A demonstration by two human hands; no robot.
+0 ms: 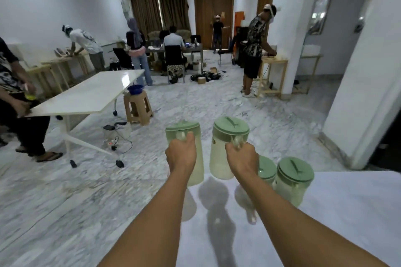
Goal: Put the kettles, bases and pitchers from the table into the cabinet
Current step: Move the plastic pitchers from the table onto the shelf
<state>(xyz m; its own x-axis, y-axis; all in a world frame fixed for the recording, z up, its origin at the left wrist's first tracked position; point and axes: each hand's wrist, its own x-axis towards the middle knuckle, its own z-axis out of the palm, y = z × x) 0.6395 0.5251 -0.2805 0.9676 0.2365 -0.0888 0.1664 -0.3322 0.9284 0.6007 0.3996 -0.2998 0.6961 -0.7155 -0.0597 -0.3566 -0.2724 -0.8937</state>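
Left hand round left pitcher, right hand round right pitcher; white table, marble floor.

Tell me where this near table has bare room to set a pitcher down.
Bare: the whole near half of the table, up to its left edge, and the stretch right of the near pitcher, out to the far edge. Crowded: just behind the right hand, where the near pitcher and the far pitcher stand close together.

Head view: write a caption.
Left hand grips left pitcher, right hand grips right pitcher, above the table; two pitchers stand there.
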